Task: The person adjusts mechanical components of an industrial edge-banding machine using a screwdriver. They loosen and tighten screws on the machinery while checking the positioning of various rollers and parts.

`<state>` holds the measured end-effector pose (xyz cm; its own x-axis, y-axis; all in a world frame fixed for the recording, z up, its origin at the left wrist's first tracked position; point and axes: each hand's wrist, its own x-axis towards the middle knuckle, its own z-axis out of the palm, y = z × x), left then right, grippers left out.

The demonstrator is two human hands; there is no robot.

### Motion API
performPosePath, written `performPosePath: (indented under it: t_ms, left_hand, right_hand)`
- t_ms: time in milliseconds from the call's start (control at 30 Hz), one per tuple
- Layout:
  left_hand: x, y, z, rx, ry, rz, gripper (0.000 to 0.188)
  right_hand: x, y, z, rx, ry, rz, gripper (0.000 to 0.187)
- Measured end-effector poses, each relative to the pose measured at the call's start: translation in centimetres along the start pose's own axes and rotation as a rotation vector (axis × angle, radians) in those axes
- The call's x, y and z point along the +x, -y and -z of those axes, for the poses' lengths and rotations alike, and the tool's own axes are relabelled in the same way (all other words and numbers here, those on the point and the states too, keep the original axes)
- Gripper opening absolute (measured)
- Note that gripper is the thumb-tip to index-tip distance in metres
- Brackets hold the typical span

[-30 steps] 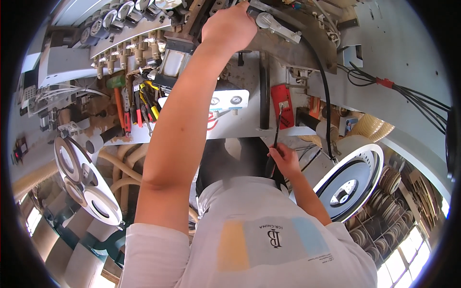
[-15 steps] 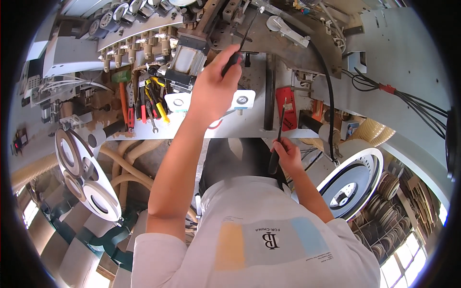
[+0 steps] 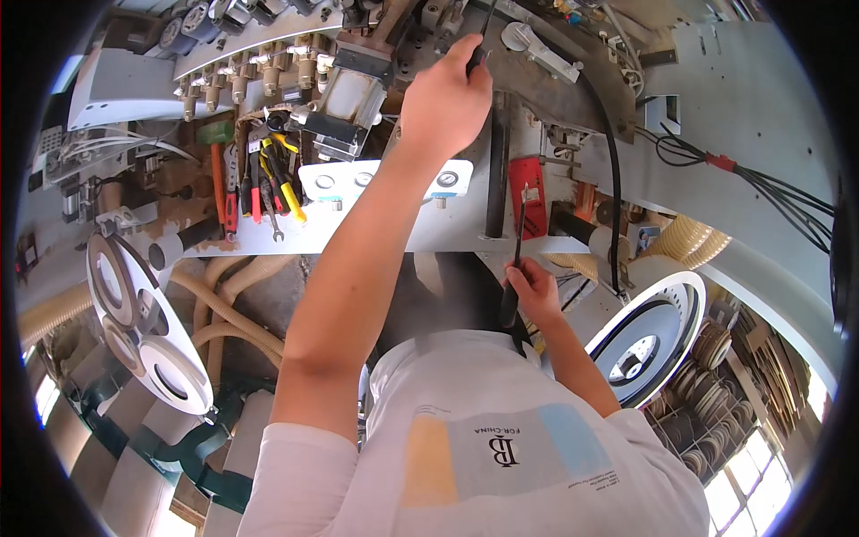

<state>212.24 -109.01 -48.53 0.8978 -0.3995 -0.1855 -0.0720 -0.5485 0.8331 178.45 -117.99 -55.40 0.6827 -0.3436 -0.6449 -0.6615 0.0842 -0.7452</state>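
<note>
A pale grey machine ledge [image 3: 385, 240] ran across from ten to two o'clock, in a room with a sunlit window [image 3: 750, 488] at four. Two slim tools were in use of the hands, one each: at twelve o'clock the left hand [image 3: 445, 103] gripped a black-handled tool [image 3: 475, 60], its shaft reaching toward the upper edge; at three the right hand [image 3: 534, 291] grasped another dark-handled tool [image 3: 510, 306], its shaft pointing up over one red flat piece [image 3: 528, 215]. Three gauges showed on one white strip [image 3: 344, 168]; the left forearm [image 3: 367, 259] covered part of it. One green-headed hammer [image 3: 214, 134] lay at ten o'clock. A black bar [image 3: 497, 170] stood at one, between left hand and red piece, and a black cable [image 3: 616, 197] curved down at two
</note>
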Motion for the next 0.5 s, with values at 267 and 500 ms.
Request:
performPosePath:
  t_ms: [267, 500]
  left_hand:
    - [4.6, -1.5, -1.7, 0.144, -0.072, -0.107, 0.042]
    - [6.2, -1.6, -3.2, 0.146, -0.051, -0.104, 0.044]
  right_hand:
    - [-0.9, -1.5, 1.0, -0.071, -0.02, -0.021, 0.021]
    - [-1.2, -1.1, 1.4, -0.129, -0.009, -0.07, 0.022]
